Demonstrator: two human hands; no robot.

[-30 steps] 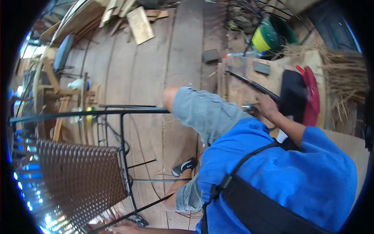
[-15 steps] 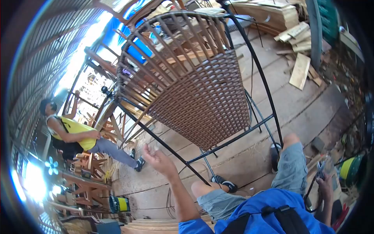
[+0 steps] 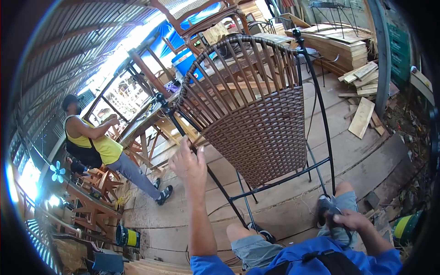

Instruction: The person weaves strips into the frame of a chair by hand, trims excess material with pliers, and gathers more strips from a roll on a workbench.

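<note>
I've got the woven chair (image 3: 266,137) just ahead of the knees (image 3: 237,232). Left hand (image 3: 189,167) is loosely spread beside its left post (image 3: 216,178), contact unclear. Right hand (image 3: 354,221) grips a blurred tool (image 3: 334,211).

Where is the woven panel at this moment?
In the head view, the woven panel sits right of centre, within the black frame, right of the left hand.

The view is aimed forward and down from the head, the blue shirt (image 3: 297,249) close at five o'clock.
</note>
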